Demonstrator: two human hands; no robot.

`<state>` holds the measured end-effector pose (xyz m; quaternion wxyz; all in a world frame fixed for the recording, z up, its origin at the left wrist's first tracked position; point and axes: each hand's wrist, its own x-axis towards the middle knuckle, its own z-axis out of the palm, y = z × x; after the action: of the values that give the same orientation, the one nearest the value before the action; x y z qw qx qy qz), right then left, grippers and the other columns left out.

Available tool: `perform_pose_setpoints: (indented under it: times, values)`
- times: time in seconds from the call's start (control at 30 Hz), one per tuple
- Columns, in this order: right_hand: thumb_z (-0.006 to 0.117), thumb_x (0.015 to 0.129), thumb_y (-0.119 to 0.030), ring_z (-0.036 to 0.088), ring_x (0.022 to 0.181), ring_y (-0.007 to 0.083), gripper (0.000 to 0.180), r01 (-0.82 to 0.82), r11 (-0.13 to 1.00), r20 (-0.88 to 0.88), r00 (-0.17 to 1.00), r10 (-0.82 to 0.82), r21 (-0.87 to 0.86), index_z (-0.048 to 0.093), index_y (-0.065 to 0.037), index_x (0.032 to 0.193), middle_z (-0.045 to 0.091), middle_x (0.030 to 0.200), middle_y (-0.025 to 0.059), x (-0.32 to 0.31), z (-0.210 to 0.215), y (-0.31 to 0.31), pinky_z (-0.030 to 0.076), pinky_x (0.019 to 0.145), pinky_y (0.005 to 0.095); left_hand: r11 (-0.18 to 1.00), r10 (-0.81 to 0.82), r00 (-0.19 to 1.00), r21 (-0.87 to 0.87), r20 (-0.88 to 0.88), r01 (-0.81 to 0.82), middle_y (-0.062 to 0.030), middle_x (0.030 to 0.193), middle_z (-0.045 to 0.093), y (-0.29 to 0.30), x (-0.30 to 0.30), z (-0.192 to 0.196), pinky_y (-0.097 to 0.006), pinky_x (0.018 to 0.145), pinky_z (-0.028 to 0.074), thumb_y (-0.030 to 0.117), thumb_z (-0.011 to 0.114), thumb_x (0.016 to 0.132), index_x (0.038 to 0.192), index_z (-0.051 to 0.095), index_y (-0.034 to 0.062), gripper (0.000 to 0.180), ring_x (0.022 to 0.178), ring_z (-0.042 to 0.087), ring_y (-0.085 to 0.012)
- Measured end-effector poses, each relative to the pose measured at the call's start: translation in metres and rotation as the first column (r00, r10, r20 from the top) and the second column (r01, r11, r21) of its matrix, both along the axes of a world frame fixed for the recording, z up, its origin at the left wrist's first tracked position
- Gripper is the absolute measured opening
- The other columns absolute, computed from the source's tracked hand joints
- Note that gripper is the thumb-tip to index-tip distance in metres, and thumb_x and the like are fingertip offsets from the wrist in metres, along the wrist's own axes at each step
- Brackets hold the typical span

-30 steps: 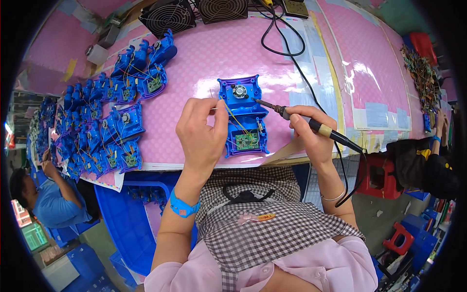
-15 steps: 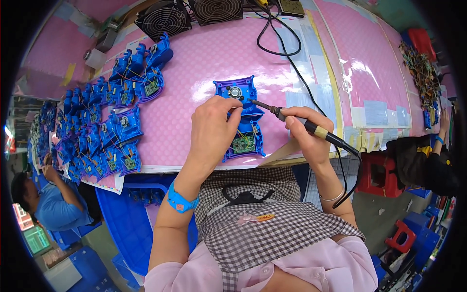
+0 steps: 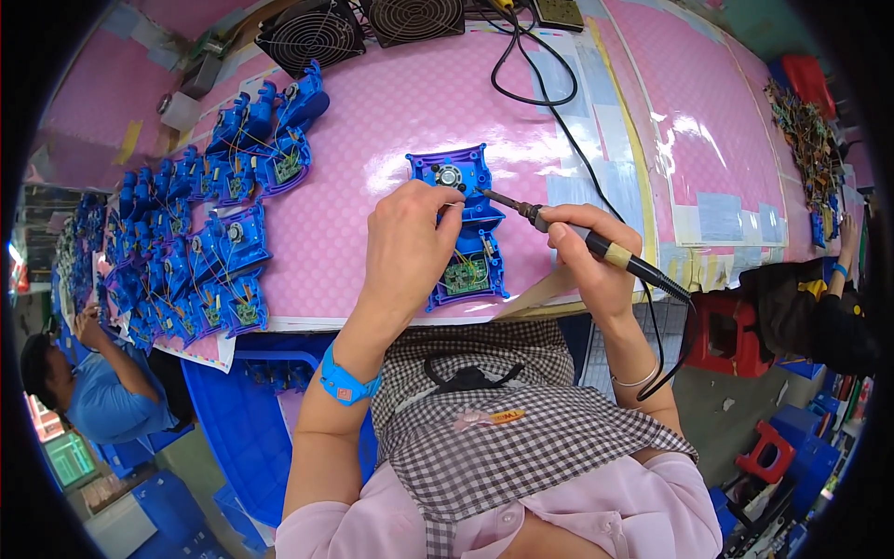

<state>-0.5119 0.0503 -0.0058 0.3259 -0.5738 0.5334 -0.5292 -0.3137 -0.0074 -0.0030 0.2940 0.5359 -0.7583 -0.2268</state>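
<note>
A blue plastic housing (image 3: 470, 210) with a small round speaker and a green circuit board (image 3: 464, 276) lies on the pink table (image 3: 372, 121). My left hand (image 3: 406, 247) rests on the housing, fingertips pinched near the speaker; whether it holds a wire or solder I cannot tell. My right hand (image 3: 596, 265) grips a soldering iron (image 3: 568, 235) whose tip points at the housing's upper right, next to the left fingertips. A blue wrist strap (image 3: 345, 380) sits on my left wrist.
Many similar blue housings (image 3: 200, 242) lie in rows at the table's left. Two black fans (image 3: 358, 26) stand at the far edge, with a black cable (image 3: 549, 98) running to the iron. A blue bin (image 3: 242, 419) sits below; other people work at left (image 3: 88, 387) and right (image 3: 819, 307).
My left hand slid forward over the housing, fingertips now up at the speaker. The soldering iron tip stays at the housing's upper right.
</note>
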Motion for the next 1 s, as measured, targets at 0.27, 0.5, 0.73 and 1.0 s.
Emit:
perform_pose_setpoints:
  times: [0.27,0.5,0.73,1.0]
  values:
    - [0.063,0.082,-0.006,0.054,0.057,0.0065,0.016,-0.013,1.0,-0.008,1.0,0.013,-0.01,0.07,0.001,0.095,0.064,0.071,0.0048,0.0014,-0.0017,-0.0011,0.042,0.051,0.0195,0.998,0.0,0.999,-0.061,0.038,0.003,-0.0127,0.077,0.066,-0.0021,0.0003,-0.0036,-0.033,0.055,0.047,0.009,0.067,0.077,0.087,0.071,0.0034,0.012,0.06,0.06,-0.0225]
    - [0.063,0.082,-0.006,0.055,0.058,0.007,0.016,0.0,1.0,0.011,1.0,0.0,0.004,0.069,0.001,0.095,0.064,0.073,0.0058,-0.0001,0.002,0.002,0.042,0.052,0.0199,1.0,0.009,1.0,-0.002,0.005,-0.009,-0.0151,0.078,0.062,0.0002,-0.001,-0.0008,-0.042,0.065,0.048,0.01,0.064,0.079,0.085,0.069,0.0028,0.011,0.072,0.062,-0.0317]
    - [0.063,0.082,-0.007,0.055,0.058,0.0074,0.017,0.008,1.0,0.008,1.0,-0.008,0.009,0.069,0.002,0.095,0.064,0.074,0.0068,-0.0003,0.0017,0.0017,0.042,0.052,0.02,1.0,0.008,1.0,-0.004,0.001,-0.008,-0.0151,0.079,0.063,-0.0003,-0.0017,-0.0013,-0.042,0.065,0.048,0.01,0.064,0.079,0.086,0.069,0.0027,0.011,0.072,0.062,-0.0317]
    - [0.063,0.082,-0.007,0.055,0.057,0.0077,0.017,0.011,1.0,0.003,1.0,-0.011,-0.005,0.069,0.001,0.095,0.065,0.075,0.0071,0.0006,0.0011,0.0019,0.042,0.052,0.02,1.0,0.014,1.0,0.014,-0.009,-0.013,-0.0148,0.079,0.063,0.0004,-0.0022,0.0002,-0.041,0.065,0.048,0.009,0.065,0.079,0.086,0.069,0.0023,0.011,0.072,0.062,-0.031]
